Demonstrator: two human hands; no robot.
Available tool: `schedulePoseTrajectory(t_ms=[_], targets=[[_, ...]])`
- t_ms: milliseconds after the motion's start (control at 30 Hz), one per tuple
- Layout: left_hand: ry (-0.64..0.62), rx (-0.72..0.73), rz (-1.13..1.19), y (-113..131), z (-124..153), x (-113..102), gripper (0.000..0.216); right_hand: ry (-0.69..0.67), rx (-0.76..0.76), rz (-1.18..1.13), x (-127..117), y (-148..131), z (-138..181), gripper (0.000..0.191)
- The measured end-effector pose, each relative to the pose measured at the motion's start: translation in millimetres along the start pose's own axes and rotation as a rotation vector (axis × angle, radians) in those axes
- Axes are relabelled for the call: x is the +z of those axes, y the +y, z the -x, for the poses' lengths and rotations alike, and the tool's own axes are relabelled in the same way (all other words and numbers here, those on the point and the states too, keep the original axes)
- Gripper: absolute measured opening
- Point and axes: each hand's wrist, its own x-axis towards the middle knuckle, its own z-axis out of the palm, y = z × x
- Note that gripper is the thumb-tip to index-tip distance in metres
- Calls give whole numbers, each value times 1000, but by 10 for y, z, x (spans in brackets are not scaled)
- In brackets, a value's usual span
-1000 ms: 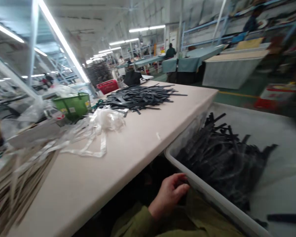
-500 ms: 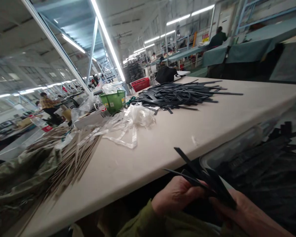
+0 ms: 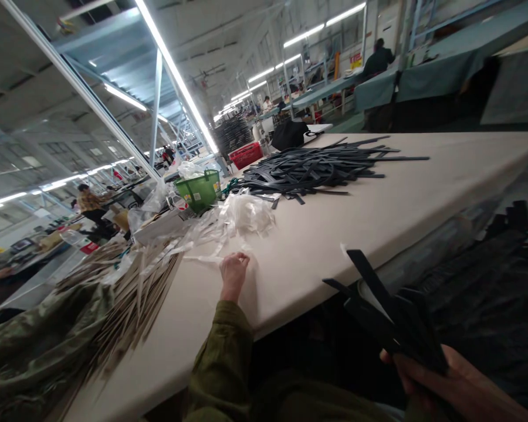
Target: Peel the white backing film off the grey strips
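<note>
My right hand (image 3: 426, 375), low on the right, is wrapped round a bundle of flat black strips (image 3: 378, 305) whose ends fan out up and to the left. My left hand (image 3: 234, 272) is stretched over the table, its fingers pinched together at a loose white plastic strip (image 3: 205, 258); the fingertips partly hide it. Just beyond the left hand lies a crumpled heap of white plastic strips (image 3: 249, 214). Farther back on the table spreads a big pile of black strips (image 3: 312, 167).
Thin brown strips (image 3: 136, 293) and olive cloth (image 3: 39, 346) lie at the left. A green basket (image 3: 199, 192), a red basket (image 3: 246, 155) and a black bag (image 3: 289, 135) stand behind. More dark strips (image 3: 479, 305) are below the table's right edge. People work in the distance.
My left hand has left the black bundle and moved up and left over the table to the white strips. My right hand still holds the bundle.
</note>
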Motion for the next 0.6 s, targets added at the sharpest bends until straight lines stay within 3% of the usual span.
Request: schedulePoseTrajectory(t_ms=[167, 333, 467, 600], targets=[[-130, 199, 446, 706, 340, 156, 28, 40, -111, -83, -101, -317, -82, 43], [-451, 346, 887, 1361, 959, 277, 25, 60, -182, -326, -173, -608, -189, 48], [-559, 365, 935, 1590, 1203, 328, 18, 79, -187, -463, -186, -785, -336, 49], [-583, 290, 1026, 1577, 1201, 358, 32, 107, -264, -491, -221, -1026, -485, 42]])
